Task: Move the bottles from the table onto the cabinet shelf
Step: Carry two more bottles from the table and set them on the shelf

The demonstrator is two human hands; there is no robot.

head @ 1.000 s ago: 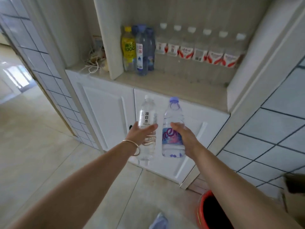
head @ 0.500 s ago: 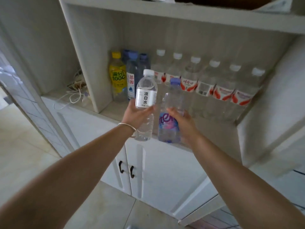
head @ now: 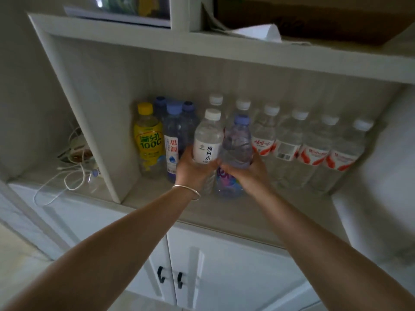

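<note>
Your left hand (head: 193, 169) is wrapped around the white-capped water bottle (head: 207, 140), and your right hand (head: 248, 173) is clamped on the blue-capped bottle (head: 238, 144). Both bottles are upright and pressed side by side. They sit over the cabinet shelf (head: 202, 212), just in front of the back row of red-labelled bottles (head: 314, 151). I can't tell whether their bases are down on the shelf yet, because your hands hide the left one.

Risks from here, as I judge them:
- The two held bottles are touching. If you let go of one first, the other may drag or tip it.
- The dark blue-capped bottles (head: 174, 140) stand just left of the white-capped one, and your left knuckles are close to them. If you pull that hand out sideways, you could knock them into the yellow drink bottle (head: 149, 140).
- Push further in and you hit the back row, which is packed tightly enough to topple like dominoes.
- Both grips are low on the bottles, which look full and top-heavy. If you let go before the base is flat, the bottle could rock forward off the shelf edge.

Seat both bases, then pull your hands straight back towards you.
</note>
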